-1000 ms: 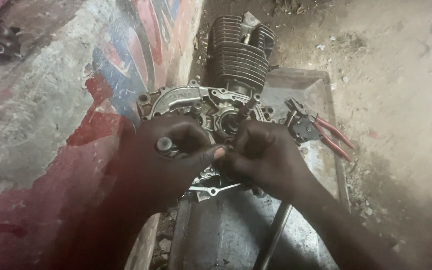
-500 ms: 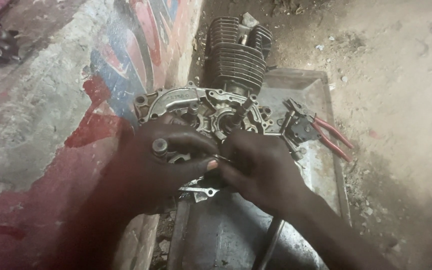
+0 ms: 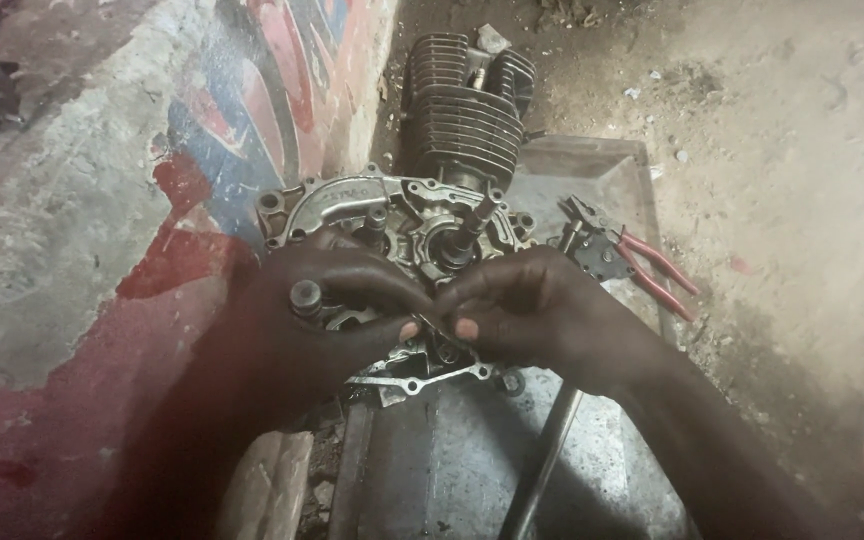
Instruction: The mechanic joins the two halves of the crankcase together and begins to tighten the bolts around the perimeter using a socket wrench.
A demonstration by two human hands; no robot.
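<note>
Your left hand [image 3: 342,315] and right hand [image 3: 542,315] meet fingertip to fingertip over the open motorcycle engine crankcase [image 3: 392,230], both pinching a small metal part [image 3: 432,328] too tiny to identify. The crankcase sits at the middle of the metal tray [image 3: 472,470], its finned cylinder [image 3: 462,120] pointing far. The side cover is already off, with shafts and gasket face exposed; the part looks not yet seated. Red-handled pliers [image 3: 642,262] lie right. Your hands hide the case's near half.
</note>
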